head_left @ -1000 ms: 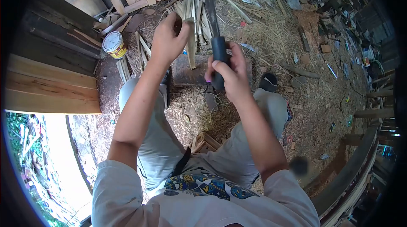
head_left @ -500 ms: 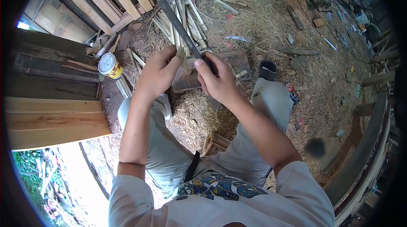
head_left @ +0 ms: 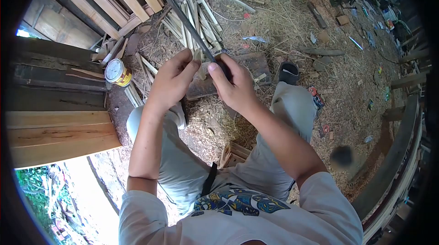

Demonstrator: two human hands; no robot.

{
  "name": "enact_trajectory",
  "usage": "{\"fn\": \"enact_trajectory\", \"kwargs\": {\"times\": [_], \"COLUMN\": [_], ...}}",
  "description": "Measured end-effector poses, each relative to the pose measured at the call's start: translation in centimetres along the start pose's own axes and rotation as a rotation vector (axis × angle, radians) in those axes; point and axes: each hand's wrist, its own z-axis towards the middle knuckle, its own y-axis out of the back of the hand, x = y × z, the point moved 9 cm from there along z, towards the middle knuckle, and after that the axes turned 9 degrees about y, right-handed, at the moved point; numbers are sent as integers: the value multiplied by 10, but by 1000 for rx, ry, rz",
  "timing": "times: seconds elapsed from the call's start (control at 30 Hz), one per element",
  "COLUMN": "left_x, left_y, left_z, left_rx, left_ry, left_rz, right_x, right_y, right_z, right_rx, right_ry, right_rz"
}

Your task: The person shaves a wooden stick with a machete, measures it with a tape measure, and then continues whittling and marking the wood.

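My right hand (head_left: 234,84) is closed around the handle of a machete (head_left: 184,20), whose long dark blade points away from me and to the left. Beside it, my left hand (head_left: 171,79) pinches a thin wooden strip (head_left: 197,56) between thumb and fingers, close to the base of the blade. Both hands are above a worn wooden block (head_left: 199,90) on the ground between my feet. Past the hands lies a pile of split wooden sticks (head_left: 204,12), partly covered by the blade in this view.
A paint bucket with a white lid (head_left: 116,70) stands to the left, near stacked planks (head_left: 59,130). Wooden frames (head_left: 107,0) lean at the far left. Shavings and scraps cover the ground, with a short log (head_left: 322,53) at the right.
The machete blade has tilted a little to the left and looks narrower now. The strip in my left hand shows less, and both hands stay in nearly the same place.
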Motion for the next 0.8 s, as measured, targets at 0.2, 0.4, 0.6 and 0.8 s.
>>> {"fn": "enact_trajectory", "kwargs": {"times": [0.2,0.4,0.6,0.8], "left_x": [-5,-10,-14,-8], "left_y": [-4,-6,-11,-10], "left_z": [1,-3,-3,-5], "left_rx": [-17,-28,-52,-70], "left_ry": [-65,-6,-111,-52], "left_rz": [9,122,67,94], "right_x": [7,6,-4,-7], "right_y": [1,-2,-3,-1], "right_z": [1,2,2,1], "right_rx": [-14,4,22,38], "right_ry": [38,59,3,-42], "right_rz": [-76,-88,-40,3]}}
